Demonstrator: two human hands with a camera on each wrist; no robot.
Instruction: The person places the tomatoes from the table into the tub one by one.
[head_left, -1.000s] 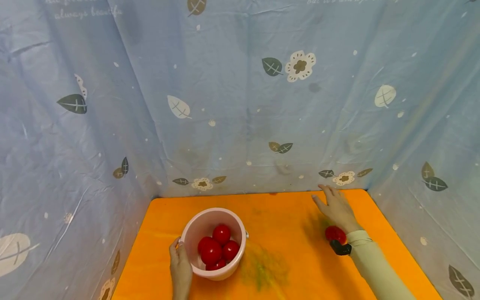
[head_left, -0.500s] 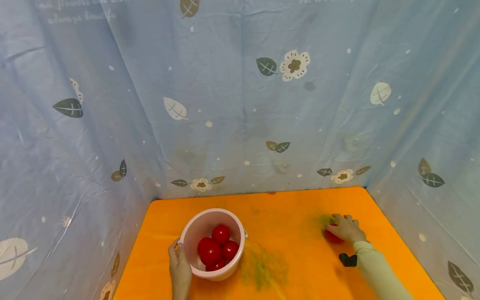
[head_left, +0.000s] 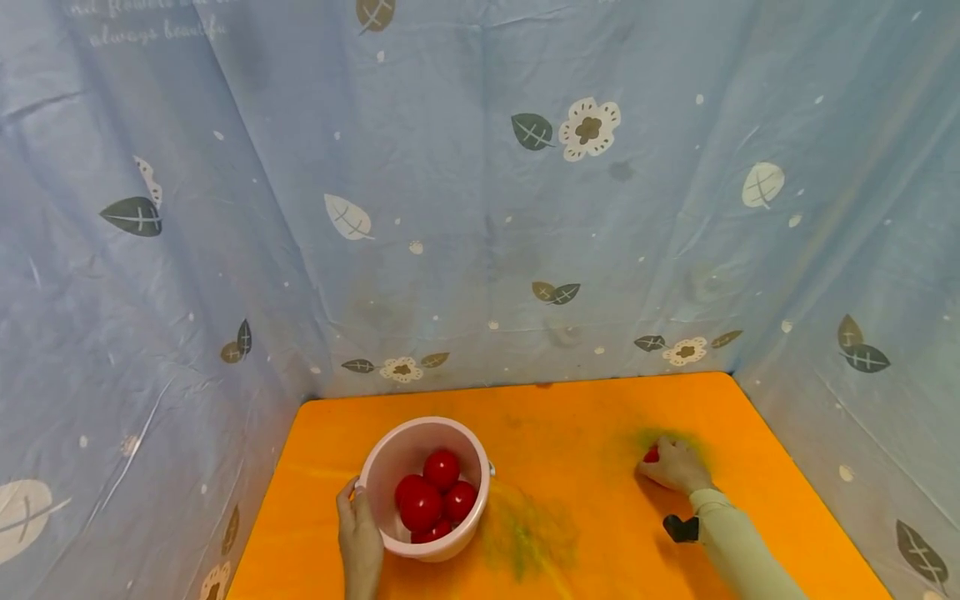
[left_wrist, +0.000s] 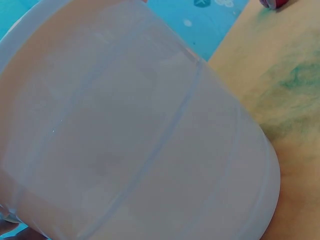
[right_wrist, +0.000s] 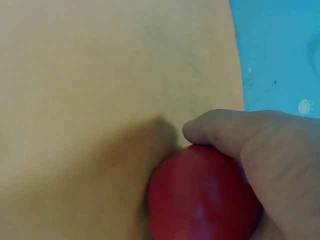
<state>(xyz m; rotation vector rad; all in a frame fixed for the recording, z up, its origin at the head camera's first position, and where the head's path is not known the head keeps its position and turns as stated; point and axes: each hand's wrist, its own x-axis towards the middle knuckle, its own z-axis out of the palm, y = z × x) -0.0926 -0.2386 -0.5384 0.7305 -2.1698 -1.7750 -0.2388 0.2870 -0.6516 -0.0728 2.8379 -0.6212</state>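
On the left of the table, a light pink bucket [head_left: 378,467] holds several shiny red balls [head_left: 422,507]. My left hand [head_left: 360,533] grips its left side at the rim. The bucket's outer wall [left_wrist: 140,125] fills most of the left wrist view, where only bits of fingers show in the lower left corner. Far to the right, my right hand [head_left: 675,468] holds another smooth red ball [head_left: 651,455] with its fingers over it. In the right wrist view the thumb [right_wrist: 215,132] lies along the top of the ball [right_wrist: 200,195]; the other fingers are mostly hidden.
An orange table [head_left: 570,425] bears a green-yellow smudge [head_left: 525,537] right of the bucket. Blue curtains [head_left: 450,167] with leaf and flower prints close off the back and both sides. A black wrist camera [head_left: 681,528] sits on the right sleeve.
My right hand has come down from near the table's back edge onto the red ball and taken hold, shifting slightly left with it. The left hand and bucket stay in place.
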